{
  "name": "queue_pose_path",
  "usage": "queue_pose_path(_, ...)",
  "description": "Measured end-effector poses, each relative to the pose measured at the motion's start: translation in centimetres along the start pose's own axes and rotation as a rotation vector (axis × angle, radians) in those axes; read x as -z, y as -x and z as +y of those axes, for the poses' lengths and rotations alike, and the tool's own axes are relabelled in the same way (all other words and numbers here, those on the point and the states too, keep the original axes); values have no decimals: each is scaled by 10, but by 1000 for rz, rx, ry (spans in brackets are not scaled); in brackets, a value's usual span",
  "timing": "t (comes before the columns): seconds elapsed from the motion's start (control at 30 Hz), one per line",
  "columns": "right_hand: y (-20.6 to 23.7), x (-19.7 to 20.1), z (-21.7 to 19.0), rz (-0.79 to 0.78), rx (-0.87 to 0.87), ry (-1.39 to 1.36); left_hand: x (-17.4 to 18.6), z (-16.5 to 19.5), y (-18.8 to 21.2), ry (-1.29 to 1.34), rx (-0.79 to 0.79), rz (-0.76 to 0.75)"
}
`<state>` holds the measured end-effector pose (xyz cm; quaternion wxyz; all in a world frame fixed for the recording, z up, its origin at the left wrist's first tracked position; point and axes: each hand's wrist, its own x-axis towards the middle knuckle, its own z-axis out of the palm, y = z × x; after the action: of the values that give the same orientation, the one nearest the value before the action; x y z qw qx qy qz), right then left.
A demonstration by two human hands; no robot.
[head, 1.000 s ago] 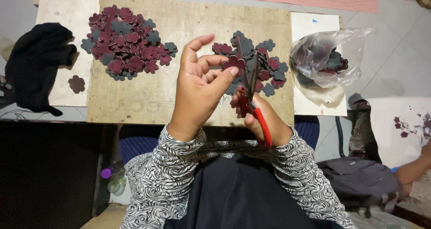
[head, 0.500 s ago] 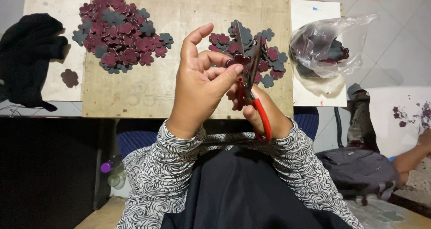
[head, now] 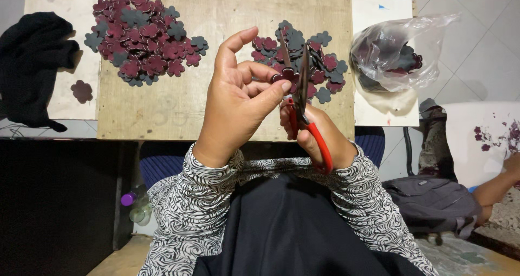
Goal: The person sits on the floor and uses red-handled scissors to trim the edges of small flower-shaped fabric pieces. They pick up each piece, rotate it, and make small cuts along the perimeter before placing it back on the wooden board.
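My left hand (head: pixel 238 100) pinches a small maroon flower-shaped cutout (head: pixel 285 76) between thumb and fingertips, held above the wooden board (head: pixel 179 105). My right hand (head: pixel 319 138) grips red-handled scissors (head: pixel 303 100), whose dark blades point up and meet the cutout. Behind them, a pile of maroon and grey flower cutouts (head: pixel 317 65) lies on the board's right side. A larger pile of the same cutouts (head: pixel 143 35) covers the board's left part.
A clear plastic bag (head: pixel 392 51) with dark pieces rests on white paper at right. Black cloth (head: pixel 30 67) lies at far left, with one loose cutout (head: pixel 82 91) beside it. A grey backpack (head: pixel 430 200) and another person's arm (head: pixel 495 186) are on the floor right.
The view has shifted a little; my hands stay together and the scissors keep working on the cutout, their blades now more upright.
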<state>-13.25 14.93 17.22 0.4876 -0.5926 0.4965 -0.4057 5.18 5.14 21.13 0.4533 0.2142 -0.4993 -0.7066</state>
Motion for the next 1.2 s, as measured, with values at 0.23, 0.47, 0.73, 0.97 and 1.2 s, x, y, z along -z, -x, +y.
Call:
queue_pose_path(0.23,2,3,4,-9,11,41,1,0,0,-18,4,13)
queue_pose_path(0.47,1,-1,1,13,16,-42,2,-3,0,73,2,18)
queue_pose_path(0.73,-3,-6,13,152,189,-321,5,-12,-5,34,-54,100)
queue_pose_path(0.97,-21,4,13,396,212,-507,1,-12,-3,11,-25,74)
queue_pose_path(1.2,-36,3,-10,543,192,-368,-2,-17,-9,58,-23,15)
